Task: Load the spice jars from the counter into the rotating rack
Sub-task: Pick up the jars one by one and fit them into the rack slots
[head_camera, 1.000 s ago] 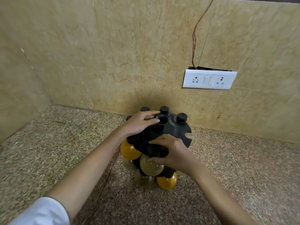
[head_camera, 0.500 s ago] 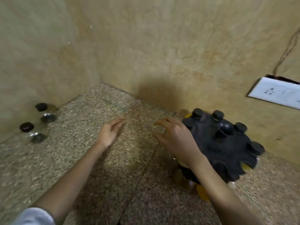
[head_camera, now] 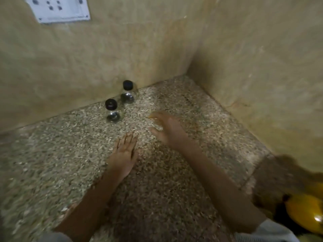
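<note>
Two clear spice jars with black caps stand on the speckled counter by the left wall: the near jar point(head_camera: 112, 110) and the far jar point(head_camera: 128, 92). My left hand point(head_camera: 124, 154) hovers flat with its fingers apart, below and right of the near jar. My right hand point(head_camera: 167, 127) is open too, fingers spread toward the jars, a short way right of them. Neither hand touches a jar. Of the rack point(head_camera: 305, 213) only a blurred yellow jar and dark edge show at the bottom right.
The granite counter point(head_camera: 52, 172) runs into a corner of two beige tiled walls point(head_camera: 188, 74). A white socket plate point(head_camera: 57, 9) is on the left wall at the top.
The view has swung left from the rack to the corner. Both hands left the rack and moved toward the two jars, which now sit close ahead.
</note>
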